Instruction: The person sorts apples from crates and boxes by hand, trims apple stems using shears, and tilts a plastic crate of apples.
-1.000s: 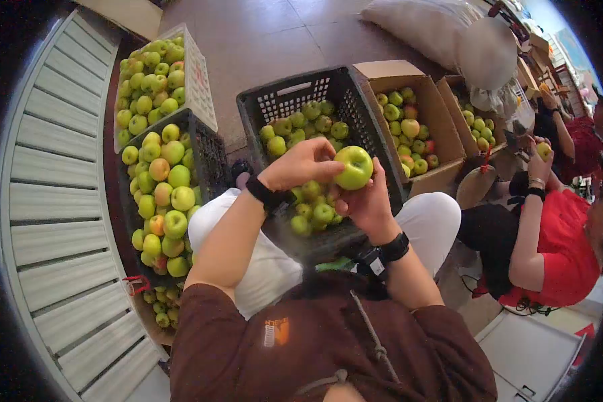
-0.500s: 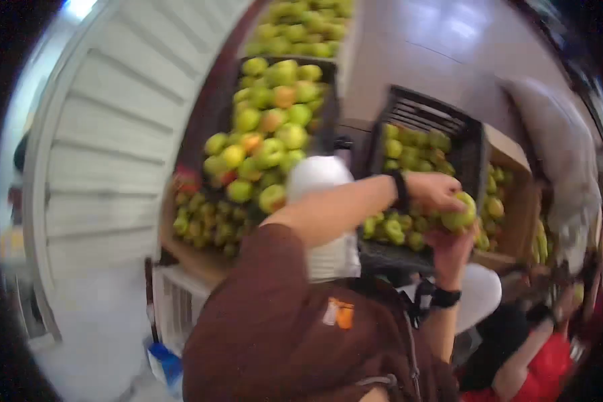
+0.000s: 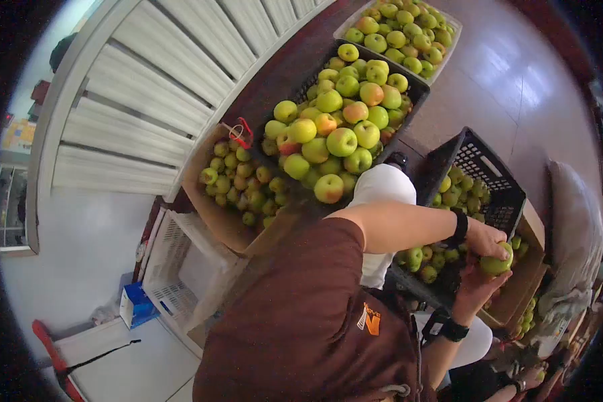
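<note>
A yellow-green apple (image 3: 497, 260) is held between my two hands above a black crate. My left hand (image 3: 484, 240), with a black band at the wrist, grips the apple from above and the left. Below it, my right hand (image 3: 477, 287), wearing a black watch, cups the apple's underside with bent fingers. Under my hands, green apples (image 3: 459, 194) lie in the black slatted crate (image 3: 492, 161). Close beside that crate stands an open cardboard box (image 3: 516, 288), partly hidden by my right hand.
A heaped black crate of apples (image 3: 342, 141) stands ahead-left, near a cardboard box of smaller fruit (image 3: 204, 194). Behind is a pale crate of apples (image 3: 455, 33). A white crate (image 3: 164, 268) sits left, a sack (image 3: 576, 228) right. Another person's hand (image 3: 532, 376) shows lower right.
The view has swung left, so the crates and my hands appear farther right and lower. Both hands remain on the apple.
</note>
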`<state>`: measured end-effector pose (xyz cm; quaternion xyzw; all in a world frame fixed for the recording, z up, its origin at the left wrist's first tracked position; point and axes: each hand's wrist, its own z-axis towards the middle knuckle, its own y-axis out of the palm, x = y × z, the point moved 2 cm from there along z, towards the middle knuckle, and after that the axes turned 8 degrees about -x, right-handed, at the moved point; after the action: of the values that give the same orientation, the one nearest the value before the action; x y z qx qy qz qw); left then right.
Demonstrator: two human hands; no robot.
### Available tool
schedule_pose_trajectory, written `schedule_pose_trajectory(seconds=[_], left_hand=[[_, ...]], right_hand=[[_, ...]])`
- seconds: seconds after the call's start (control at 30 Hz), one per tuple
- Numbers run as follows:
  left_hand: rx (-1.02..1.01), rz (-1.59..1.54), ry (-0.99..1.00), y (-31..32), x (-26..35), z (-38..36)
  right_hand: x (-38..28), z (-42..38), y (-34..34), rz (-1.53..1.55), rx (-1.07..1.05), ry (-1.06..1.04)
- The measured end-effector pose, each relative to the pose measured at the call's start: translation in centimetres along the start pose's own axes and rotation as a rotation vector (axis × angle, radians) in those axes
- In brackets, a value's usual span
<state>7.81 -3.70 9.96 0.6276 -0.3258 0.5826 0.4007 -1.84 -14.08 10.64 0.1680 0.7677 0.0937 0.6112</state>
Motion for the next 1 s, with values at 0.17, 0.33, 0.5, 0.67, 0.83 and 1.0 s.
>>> schedule_pose_trajectory(seconds=[0.17, 0.33, 0.5, 0.67, 0.83, 1.0], left_hand=[[0.143, 0.017, 0.062, -0.4, 1.4, -1.2], [0.259, -0.252, 0.14, -1.4, 5.3, -5.5], [0.615, -0.416, 0.738, -2.8, 11.3, -21.0], [1.767, 0.432, 0.22, -1.4, 6.2, -39.0], [1.791, 0.504, -0.753, 0.3, -2.6, -51.2], [1.725, 0.989, -0.601, -2.6, -8.2, -53.6]], right_hand=[[-1.8, -0.9, 1.8, -0.108, 0.006, -0.079], [-2.9, -2.0, 2.6, -0.334, 0.035, -0.145], [-1.2, -2.6, 1.4, -0.228, -0.042, -0.083], [1.8, -2.1, -2.9, -0.278, -0.089, -0.001], [2.1, -2.1, -2.3, -0.339, -0.117, 0.044], [1.1, -2.5, 0.1, -0.401, -0.127, -0.028]])
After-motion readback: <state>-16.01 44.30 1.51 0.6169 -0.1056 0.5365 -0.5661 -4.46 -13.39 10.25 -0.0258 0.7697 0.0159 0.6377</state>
